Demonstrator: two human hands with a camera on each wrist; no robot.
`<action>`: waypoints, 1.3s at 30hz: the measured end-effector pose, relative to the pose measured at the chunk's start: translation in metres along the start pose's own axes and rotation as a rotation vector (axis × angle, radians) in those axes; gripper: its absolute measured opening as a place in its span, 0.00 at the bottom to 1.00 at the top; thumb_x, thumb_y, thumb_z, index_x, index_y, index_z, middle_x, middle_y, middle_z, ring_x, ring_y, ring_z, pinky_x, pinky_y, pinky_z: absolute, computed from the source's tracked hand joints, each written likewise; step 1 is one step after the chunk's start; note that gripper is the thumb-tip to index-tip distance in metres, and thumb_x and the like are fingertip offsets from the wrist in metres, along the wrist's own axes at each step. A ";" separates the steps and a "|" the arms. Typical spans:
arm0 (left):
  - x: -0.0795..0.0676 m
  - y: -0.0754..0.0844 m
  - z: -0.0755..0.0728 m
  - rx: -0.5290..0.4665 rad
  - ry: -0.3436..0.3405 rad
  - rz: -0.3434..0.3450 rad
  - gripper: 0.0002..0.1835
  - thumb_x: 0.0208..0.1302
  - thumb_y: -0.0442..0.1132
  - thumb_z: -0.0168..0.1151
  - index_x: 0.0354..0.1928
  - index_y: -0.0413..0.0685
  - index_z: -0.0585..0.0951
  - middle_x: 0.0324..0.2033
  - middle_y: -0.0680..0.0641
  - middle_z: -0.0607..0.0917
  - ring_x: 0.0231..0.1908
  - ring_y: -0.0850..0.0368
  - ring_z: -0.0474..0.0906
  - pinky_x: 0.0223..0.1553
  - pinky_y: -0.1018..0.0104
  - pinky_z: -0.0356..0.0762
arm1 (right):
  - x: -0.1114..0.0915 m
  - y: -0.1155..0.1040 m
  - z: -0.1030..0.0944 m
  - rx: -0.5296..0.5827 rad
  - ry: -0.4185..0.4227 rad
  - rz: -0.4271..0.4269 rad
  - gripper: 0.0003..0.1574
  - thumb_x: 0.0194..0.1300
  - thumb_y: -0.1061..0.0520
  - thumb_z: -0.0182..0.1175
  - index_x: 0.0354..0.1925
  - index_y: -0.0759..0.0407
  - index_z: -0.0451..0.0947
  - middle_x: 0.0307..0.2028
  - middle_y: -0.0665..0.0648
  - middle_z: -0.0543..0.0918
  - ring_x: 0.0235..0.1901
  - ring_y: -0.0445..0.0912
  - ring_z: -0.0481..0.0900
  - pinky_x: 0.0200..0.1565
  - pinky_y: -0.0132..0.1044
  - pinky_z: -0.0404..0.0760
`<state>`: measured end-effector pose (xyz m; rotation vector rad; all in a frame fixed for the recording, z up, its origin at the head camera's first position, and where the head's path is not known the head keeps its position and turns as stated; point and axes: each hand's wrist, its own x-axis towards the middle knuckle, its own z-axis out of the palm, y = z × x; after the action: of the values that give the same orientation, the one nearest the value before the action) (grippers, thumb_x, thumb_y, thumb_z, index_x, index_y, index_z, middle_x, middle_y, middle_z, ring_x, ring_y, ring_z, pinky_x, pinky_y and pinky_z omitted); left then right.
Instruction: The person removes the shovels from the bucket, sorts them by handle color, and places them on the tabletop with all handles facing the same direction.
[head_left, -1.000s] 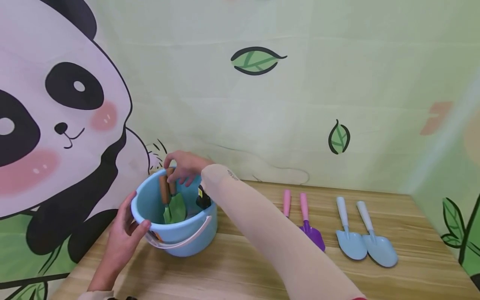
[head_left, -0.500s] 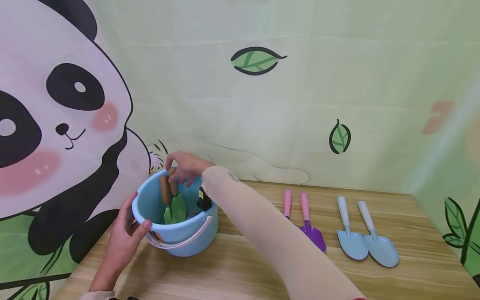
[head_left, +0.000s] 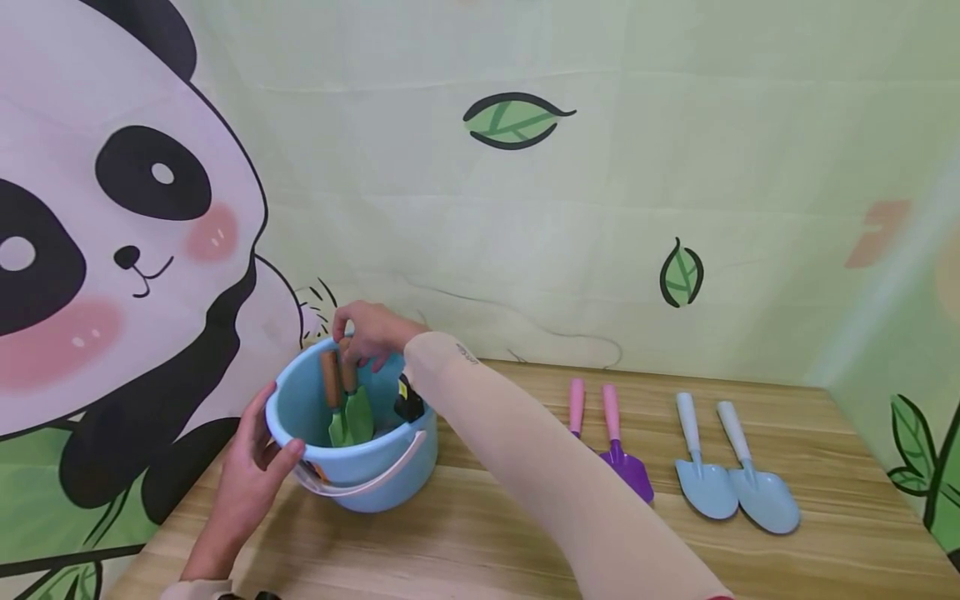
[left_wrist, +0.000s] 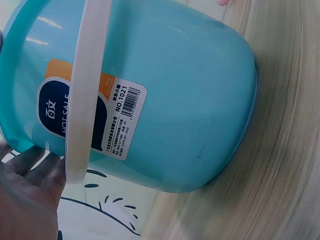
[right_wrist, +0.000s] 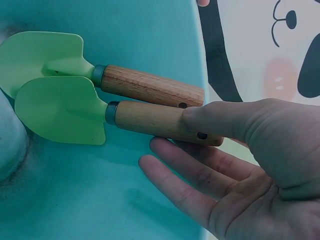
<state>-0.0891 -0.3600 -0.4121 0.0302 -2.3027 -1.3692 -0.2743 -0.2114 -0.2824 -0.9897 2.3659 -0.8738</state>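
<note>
A light blue bucket (head_left: 378,496) stands on the wood-grain table, its pale bail handle (left_wrist: 82,135) hanging across the front over a printed label (left_wrist: 125,115). My left hand (head_left: 243,487) grips the bucket's rim at the left, thumb at the rim and fingers along the outer wall. Inside, two green trowels with wooden handles lean side by side against the wall. My right hand (head_left: 375,329) reaches in and pinches the handle end of the nearer trowel (right_wrist: 60,110), thumb on top and fingers beneath. The other trowel (right_wrist: 45,55) lies right beside it, untouched.
Right of the bucket lie two pink-handled trowels, one with its purple blade (head_left: 628,477) showing, the other (head_left: 576,404) partly behind my right sleeve. Farther right are two pale blue trowels (head_left: 708,490) with blades overlapping. A panda-printed cloth (head_left: 525,250) hangs close behind the table.
</note>
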 end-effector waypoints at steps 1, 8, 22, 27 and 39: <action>0.000 0.000 0.000 0.002 -0.001 -0.001 0.44 0.73 0.35 0.62 0.82 0.60 0.49 0.76 0.41 0.61 0.72 0.35 0.62 0.60 0.76 0.67 | 0.000 0.000 0.000 0.001 0.000 -0.003 0.17 0.68 0.66 0.67 0.51 0.54 0.75 0.44 0.55 0.79 0.42 0.49 0.87 0.37 0.41 0.89; 0.000 0.000 -0.001 0.000 -0.002 -0.007 0.44 0.73 0.36 0.62 0.82 0.60 0.49 0.76 0.42 0.61 0.72 0.35 0.62 0.62 0.71 0.68 | 0.001 0.000 0.000 -0.012 0.001 -0.005 0.16 0.68 0.65 0.67 0.51 0.55 0.75 0.42 0.56 0.79 0.42 0.49 0.88 0.35 0.40 0.89; 0.000 0.000 0.000 -0.017 0.008 -0.003 0.44 0.72 0.35 0.62 0.82 0.59 0.50 0.76 0.40 0.62 0.71 0.35 0.63 0.60 0.74 0.68 | -0.008 0.005 -0.012 -0.043 0.035 -0.021 0.17 0.68 0.63 0.67 0.53 0.57 0.75 0.44 0.57 0.79 0.42 0.51 0.87 0.36 0.40 0.89; 0.000 0.000 0.000 -0.014 0.005 -0.005 0.44 0.72 0.36 0.62 0.82 0.60 0.50 0.76 0.41 0.62 0.71 0.35 0.62 0.60 0.75 0.68 | -0.012 0.009 -0.017 -0.025 0.031 -0.037 0.18 0.68 0.64 0.67 0.54 0.59 0.75 0.42 0.58 0.80 0.43 0.52 0.87 0.38 0.42 0.89; -0.001 -0.001 0.001 -0.011 0.011 -0.009 0.44 0.72 0.36 0.62 0.82 0.60 0.50 0.76 0.41 0.61 0.72 0.35 0.62 0.59 0.77 0.67 | -0.021 0.015 -0.026 -0.021 0.060 -0.089 0.18 0.69 0.65 0.66 0.54 0.61 0.74 0.39 0.59 0.82 0.45 0.54 0.87 0.38 0.43 0.89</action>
<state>-0.0892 -0.3594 -0.4136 0.0444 -2.2884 -1.3820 -0.2825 -0.1776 -0.2711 -1.0986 2.4011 -0.9257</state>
